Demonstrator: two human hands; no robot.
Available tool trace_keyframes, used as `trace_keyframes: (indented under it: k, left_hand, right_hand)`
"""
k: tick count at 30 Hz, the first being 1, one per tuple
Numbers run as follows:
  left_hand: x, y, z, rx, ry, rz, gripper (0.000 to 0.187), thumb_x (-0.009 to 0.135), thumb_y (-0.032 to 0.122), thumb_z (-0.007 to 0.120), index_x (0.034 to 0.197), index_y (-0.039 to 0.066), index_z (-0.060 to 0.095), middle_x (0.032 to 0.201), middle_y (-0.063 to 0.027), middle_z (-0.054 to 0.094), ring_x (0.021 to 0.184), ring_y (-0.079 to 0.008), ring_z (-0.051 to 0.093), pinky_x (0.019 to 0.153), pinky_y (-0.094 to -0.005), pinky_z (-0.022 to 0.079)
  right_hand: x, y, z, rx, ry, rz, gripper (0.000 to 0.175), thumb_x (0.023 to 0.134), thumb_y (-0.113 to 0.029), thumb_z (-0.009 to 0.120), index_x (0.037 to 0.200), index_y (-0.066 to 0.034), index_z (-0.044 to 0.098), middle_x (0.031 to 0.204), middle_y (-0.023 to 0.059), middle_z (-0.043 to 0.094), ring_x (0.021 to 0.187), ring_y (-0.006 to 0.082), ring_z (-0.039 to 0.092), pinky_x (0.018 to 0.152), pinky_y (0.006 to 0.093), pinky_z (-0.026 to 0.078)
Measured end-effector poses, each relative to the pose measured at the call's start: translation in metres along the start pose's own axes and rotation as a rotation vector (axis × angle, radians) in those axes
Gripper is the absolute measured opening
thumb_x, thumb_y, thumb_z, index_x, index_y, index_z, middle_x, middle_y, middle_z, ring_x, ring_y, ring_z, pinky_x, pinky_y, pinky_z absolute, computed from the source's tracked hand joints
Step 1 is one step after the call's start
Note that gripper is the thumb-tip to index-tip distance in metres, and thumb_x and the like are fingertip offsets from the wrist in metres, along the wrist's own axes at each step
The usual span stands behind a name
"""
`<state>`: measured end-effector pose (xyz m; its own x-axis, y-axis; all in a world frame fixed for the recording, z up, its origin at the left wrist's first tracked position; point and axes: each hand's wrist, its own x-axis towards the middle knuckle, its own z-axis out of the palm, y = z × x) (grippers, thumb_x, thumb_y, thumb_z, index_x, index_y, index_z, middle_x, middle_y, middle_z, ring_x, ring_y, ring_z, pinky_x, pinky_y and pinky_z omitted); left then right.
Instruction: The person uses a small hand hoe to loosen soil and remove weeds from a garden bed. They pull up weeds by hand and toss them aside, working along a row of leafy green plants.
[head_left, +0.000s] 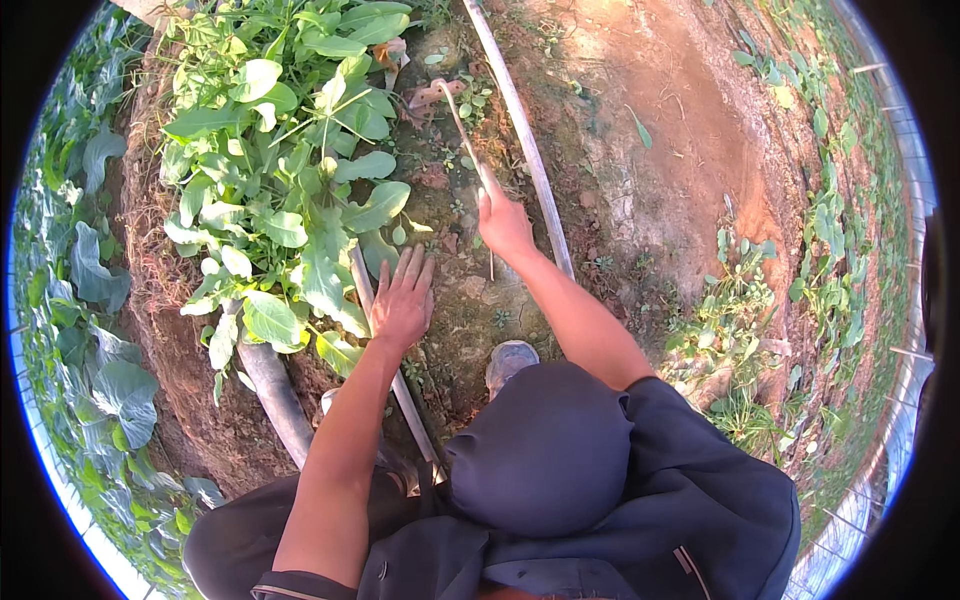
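Note:
My right hand (505, 223) is closed around the handle of what looks like a small hand hoe (459, 120). The tool's thin neck bends over at the top, and its reddish-brown head rests near the soil. Palm down, my left hand (403, 300) is spread beside the leafy green plants (277, 172) and holds nothing. Whether its fingertips touch the ground cannot be told. Bare damp soil (469, 289) with tiny seedlings lies between the two hands. A thin pipe (361, 281) passes close by my left hand, partly hidden under leaves and my wrist.
A long pale pole (525, 135) lies just beyond my right hand. The thick grey pipe (274, 390) runs left of my left forearm. Broad-leaved crops (124, 397) line the far left, and low weeds (739, 315) grow at right. My shoe (511, 358) stands on the soil.

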<state>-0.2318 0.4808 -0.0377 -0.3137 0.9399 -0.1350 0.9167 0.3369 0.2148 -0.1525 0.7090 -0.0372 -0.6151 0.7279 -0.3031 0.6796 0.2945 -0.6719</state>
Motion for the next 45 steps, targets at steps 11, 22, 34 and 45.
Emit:
trace_keyframes:
  k: [11, 22, 34, 45]
  left_hand:
    - [0.0, 0.004, 0.002, 0.021, -0.046, -0.005, 0.059, 0.096, 0.026, 0.05, 0.151, 0.006, 0.039, 0.162, -0.0136, 0.03, 0.152, -0.0295, 0.025, 0.124, -0.056, 0.015]
    - [0.002, -0.005, 0.004, 0.001, -0.024, -0.002, 0.06, 0.095, 0.024, 0.051, 0.15, 0.005, 0.039, 0.163, -0.0149, 0.028, 0.153, -0.0311, 0.022, 0.123, -0.057, 0.014]
    - [0.002, -0.001, 0.004, 0.023, 0.022, 0.008, 0.057, 0.095, 0.024, 0.05, 0.148, 0.006, 0.043, 0.161, -0.0141, 0.032, 0.151, -0.0294, 0.026, 0.123, -0.0567, 0.017]
    - [0.001, 0.0, 0.001, -0.011, 0.019, 0.011, 0.056, 0.094, 0.022, 0.052, 0.147, 0.006, 0.044, 0.16, -0.0135, 0.035, 0.152, -0.0285, 0.026, 0.123, -0.0556, 0.019]
  right_hand:
    - [-0.001, -0.012, -0.013, -0.132, 0.062, -0.043, 0.057, 0.102, -0.024, 0.048, 0.157, -0.0265, 0.031, 0.082, 0.0235, 0.07, 0.077, 0.0476, 0.067, 0.073, 0.0583, 0.053]
    - [-0.131, 0.021, -0.007, -0.069, 0.034, 0.002, 0.056, 0.104, -0.023, 0.045, 0.158, -0.022, 0.029, 0.081, 0.0257, 0.067, 0.078, 0.0487, 0.064, 0.073, 0.0561, 0.05]
    - [-0.062, 0.004, -0.038, 0.143, 0.072, -0.234, 0.055, 0.103, -0.017, 0.049, 0.156, -0.0195, 0.034, 0.081, 0.0289, 0.064, 0.078, 0.0506, 0.063, 0.07, 0.0521, 0.05]
    - [-0.169, 0.05, -0.071, 0.382, 0.112, -0.013, 0.048, 0.107, -0.024, 0.046, 0.152, -0.0076, 0.04, 0.078, 0.0101, 0.062, 0.065, 0.0146, 0.053, 0.064, 0.0335, 0.048]
